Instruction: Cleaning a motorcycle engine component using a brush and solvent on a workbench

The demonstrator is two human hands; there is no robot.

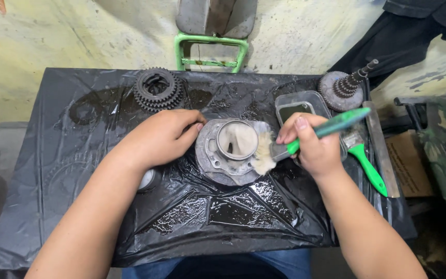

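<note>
Upper left of centre: stacked gears [157,89] parked flat on wet black sheet [78,170], well apart from the work. Left of centre: left hand [163,137] curled over the rim of cylinder [229,151], fingers clamped on its edge, apparently to steady it against brushing. Cylinder at frame centre, lying bore-up, so the opening faces the brush; bore pale, nothing seen in it. Just right: right hand [313,147] closed around the green handle of brush [290,145], bristles touching the cylinder's right rim. Behind the hand: clear tray [296,103], dark liquid inside, within dipping reach. Far right: gear shaft [344,88] upright; spare brush [365,160] lying at sheet edge.
</note>
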